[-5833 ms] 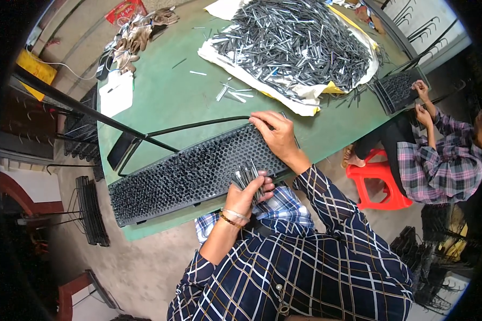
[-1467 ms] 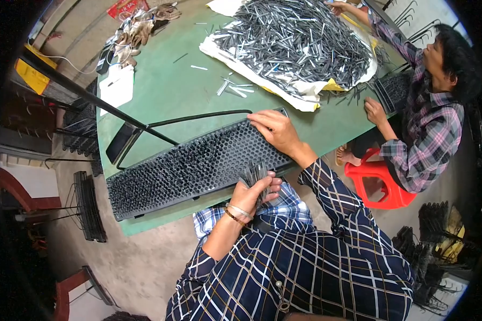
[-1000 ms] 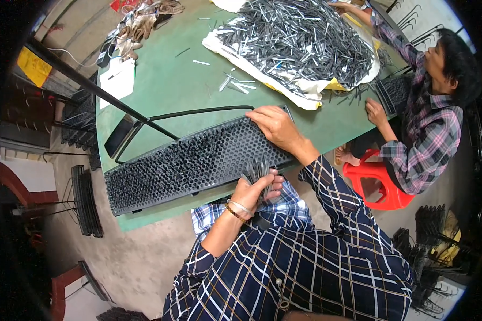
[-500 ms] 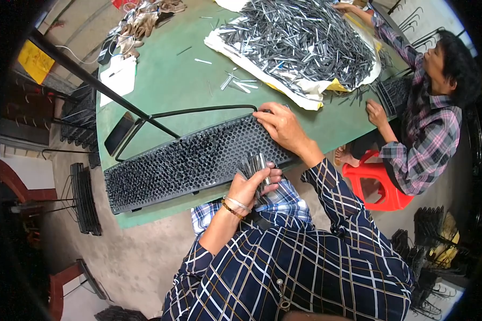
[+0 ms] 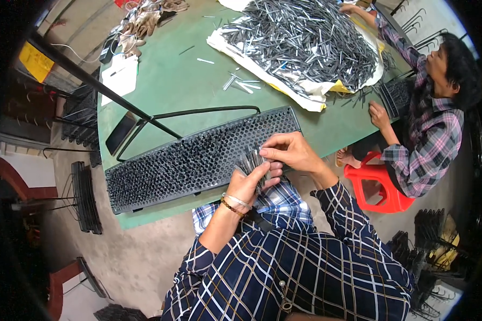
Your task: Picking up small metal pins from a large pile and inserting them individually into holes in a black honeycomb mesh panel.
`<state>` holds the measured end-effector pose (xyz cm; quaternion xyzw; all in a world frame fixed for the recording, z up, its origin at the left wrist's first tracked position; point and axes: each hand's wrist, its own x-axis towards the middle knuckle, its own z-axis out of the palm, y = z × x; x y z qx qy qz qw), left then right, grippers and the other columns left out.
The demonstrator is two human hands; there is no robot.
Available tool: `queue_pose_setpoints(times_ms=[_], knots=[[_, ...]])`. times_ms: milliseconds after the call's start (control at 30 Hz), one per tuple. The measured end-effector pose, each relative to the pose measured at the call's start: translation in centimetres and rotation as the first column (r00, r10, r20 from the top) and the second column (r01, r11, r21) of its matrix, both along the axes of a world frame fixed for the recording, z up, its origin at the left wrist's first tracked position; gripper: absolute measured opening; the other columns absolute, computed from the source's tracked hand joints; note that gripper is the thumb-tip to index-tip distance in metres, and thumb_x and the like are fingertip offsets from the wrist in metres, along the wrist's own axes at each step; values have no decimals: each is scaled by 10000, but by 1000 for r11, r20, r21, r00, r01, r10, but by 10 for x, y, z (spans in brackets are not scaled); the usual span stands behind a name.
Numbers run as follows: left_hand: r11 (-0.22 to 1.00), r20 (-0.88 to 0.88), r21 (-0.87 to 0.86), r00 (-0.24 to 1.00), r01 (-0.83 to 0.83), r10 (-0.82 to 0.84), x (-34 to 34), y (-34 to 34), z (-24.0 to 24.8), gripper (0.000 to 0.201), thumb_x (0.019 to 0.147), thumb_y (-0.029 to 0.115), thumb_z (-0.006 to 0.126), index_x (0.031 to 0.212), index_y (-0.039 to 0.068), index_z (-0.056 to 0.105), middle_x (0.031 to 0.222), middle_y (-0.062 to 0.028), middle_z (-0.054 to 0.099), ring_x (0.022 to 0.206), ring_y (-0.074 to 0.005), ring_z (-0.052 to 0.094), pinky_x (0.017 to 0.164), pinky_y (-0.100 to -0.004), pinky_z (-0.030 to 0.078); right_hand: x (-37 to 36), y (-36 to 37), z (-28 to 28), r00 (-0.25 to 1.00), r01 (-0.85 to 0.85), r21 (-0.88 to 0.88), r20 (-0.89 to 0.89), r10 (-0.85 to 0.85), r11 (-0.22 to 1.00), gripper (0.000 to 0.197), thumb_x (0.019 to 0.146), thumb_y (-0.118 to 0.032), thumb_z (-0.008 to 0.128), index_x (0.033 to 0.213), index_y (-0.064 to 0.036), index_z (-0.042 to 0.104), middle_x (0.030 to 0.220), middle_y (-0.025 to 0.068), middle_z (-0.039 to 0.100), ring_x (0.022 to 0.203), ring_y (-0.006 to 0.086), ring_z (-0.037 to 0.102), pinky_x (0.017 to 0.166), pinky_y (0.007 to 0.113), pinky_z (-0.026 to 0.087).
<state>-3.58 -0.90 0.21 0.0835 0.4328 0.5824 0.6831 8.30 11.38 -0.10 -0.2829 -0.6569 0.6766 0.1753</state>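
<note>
My left hand (image 5: pixel 246 185) is closed round a bundle of thin grey metal strips (image 5: pixel 249 161), held upright in front of me. Thumb and fingers of my right hand (image 5: pixel 295 154) pinch at the top of that bundle, on a strip mostly hidden by the fingertips. Just beyond both hands lies a long black tray (image 5: pixel 276 121) full of round holes. Dark pieces stand in its holes over the left and middle part, while bare holes show toward the right end. A bent black metal rod frame (image 5: pixel 209 111) rests along the tray's far edge.
A large heap of metal strips (image 5: pixel 305 45) lies on a white sack (image 5: pixel 300 101) on the green table (image 5: pixel 171 80). Loose strips (image 5: pixel 240 84), a phone (image 5: pixel 121 132) and paper (image 5: pixel 120 80) lie nearby. A co-worker (image 5: pixel 439 123) sits at right on a red stool (image 5: pixel 377 187).
My right hand has come back from the tray's far right edge to the bundle in my left hand. The left hand stays nearly in place.
</note>
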Motion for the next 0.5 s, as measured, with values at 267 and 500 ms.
queue_pose_setpoints(times_ms=[267, 500], knots=[[996, -13, -79, 999, -36, 35, 7, 7, 0, 242, 881, 111, 566, 1082, -23, 564, 950, -144, 645, 809, -204, 650, 662, -287, 570, 11, 1, 1, 996, 82, -274, -17, -89, 958, 152, 815, -113, 674, 903, 10, 657, 774, 16, 636, 665, 51, 556, 593, 194, 452], [994, -163, -103, 986, -44, 27, 15, 11, -2, 233, 882, 107, 554, 1062, -40, 567, 940, -153, 644, 797, -197, 646, 638, -286, 569, 18, -2, -4, 987, 152, -144, -27, -158, 978, 180, 814, -79, 667, 960, 25, 650, 765, 18, 636, 666, 44, 558, 576, 177, 446]])
